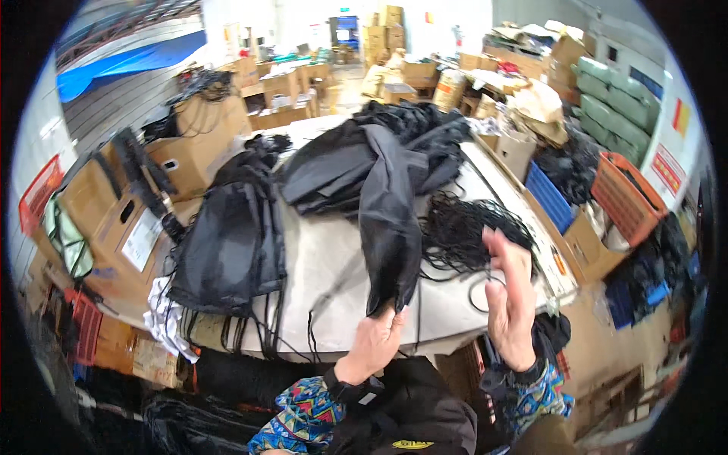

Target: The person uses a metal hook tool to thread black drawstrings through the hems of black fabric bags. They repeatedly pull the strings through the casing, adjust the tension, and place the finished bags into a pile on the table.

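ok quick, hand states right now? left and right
Left hand: closed, pinching the lower end of the black fabric bag.
Right hand: open, fingers extended, holding nothing, raised near the black cord pile.

The person is wearing a jacket with bright, multicoloured patterned sleeves in blue, red, yellow and green, each ending in a dark ribbed cuff at the wrist. The bare left hand (374,343) and bare right hand (509,296) are showing no gloves, rings or watch.
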`<state>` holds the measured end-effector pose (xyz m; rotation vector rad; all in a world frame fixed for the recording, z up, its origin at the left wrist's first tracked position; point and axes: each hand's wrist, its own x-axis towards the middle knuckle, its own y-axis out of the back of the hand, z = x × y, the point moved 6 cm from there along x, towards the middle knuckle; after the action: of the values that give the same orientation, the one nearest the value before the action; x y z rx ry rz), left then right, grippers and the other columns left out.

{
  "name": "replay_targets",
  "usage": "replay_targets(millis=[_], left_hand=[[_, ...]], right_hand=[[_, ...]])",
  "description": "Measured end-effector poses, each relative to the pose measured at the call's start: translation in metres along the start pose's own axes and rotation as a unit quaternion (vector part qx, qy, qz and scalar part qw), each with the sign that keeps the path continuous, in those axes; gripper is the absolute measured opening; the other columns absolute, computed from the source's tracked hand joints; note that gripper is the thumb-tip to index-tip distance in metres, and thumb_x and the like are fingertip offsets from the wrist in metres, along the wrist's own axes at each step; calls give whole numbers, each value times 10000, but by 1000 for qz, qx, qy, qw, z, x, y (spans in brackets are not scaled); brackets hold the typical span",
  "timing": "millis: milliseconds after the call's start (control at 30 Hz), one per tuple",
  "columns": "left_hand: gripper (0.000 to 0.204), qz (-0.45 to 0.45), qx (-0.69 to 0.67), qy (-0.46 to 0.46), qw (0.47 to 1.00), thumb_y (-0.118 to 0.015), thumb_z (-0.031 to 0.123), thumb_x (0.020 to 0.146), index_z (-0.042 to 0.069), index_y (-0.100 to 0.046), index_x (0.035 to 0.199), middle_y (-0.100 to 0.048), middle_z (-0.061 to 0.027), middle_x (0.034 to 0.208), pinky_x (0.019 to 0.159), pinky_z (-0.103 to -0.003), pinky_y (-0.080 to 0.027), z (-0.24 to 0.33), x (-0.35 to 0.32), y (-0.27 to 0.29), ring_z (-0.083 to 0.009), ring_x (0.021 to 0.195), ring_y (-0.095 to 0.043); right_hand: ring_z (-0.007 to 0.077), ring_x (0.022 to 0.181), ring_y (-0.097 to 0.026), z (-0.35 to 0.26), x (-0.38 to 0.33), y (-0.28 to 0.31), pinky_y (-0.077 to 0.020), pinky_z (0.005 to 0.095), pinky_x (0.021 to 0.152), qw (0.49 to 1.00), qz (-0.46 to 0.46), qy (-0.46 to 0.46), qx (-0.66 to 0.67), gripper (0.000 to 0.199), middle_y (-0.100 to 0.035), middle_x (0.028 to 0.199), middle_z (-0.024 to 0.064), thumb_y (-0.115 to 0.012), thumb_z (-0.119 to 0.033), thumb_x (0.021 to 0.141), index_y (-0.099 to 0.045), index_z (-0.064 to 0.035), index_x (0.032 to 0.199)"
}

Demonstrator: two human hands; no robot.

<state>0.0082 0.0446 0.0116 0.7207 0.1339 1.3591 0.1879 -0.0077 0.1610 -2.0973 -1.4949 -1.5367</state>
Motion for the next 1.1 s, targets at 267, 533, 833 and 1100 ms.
replay_targets(millis=[267,533,833,1100], left_hand=[[136,-76,307,-206,926,-529,121,767,73,-592,878,-584,-74,787,535,-351,-466,2,-12,-23,-243,696,-602],[232,-94,481,-113,864,-575,49,710,-24,-632,923,-618,-201,953,927,-453,-408,-120,32,65,-359,922,-578],[276,-599,-66,239,762,-656,186,861,17,-658,1079,-696,-78,941,673,-245,-530,-80,-123,48,-116,723,-658],[206,-30,-402,361,841,-601,177,906,-25,-599,950,-599,-51,758,488,-231,-507,-70,-103,-39,-102,578,-578]], right_hand=[[181,867,-568,40,-35,26,-442,308,820,946,145,-122,262,177,-599,911,118,-439,-94,963,-567,21,922],[74,560,-347,206,-211,339,-297,207,502,817,491,-203,223,97,-421,720,-10,-475,-43,876,-495,-40,971],[24,538,-464,128,-173,-20,-248,142,379,727,-185,-585,309,181,-613,867,36,-495,-193,954,-596,-43,958],[45,640,-575,99,-158,-109,-253,140,387,674,-268,-561,399,224,-623,1062,64,-500,-243,967,-580,-34,947]])
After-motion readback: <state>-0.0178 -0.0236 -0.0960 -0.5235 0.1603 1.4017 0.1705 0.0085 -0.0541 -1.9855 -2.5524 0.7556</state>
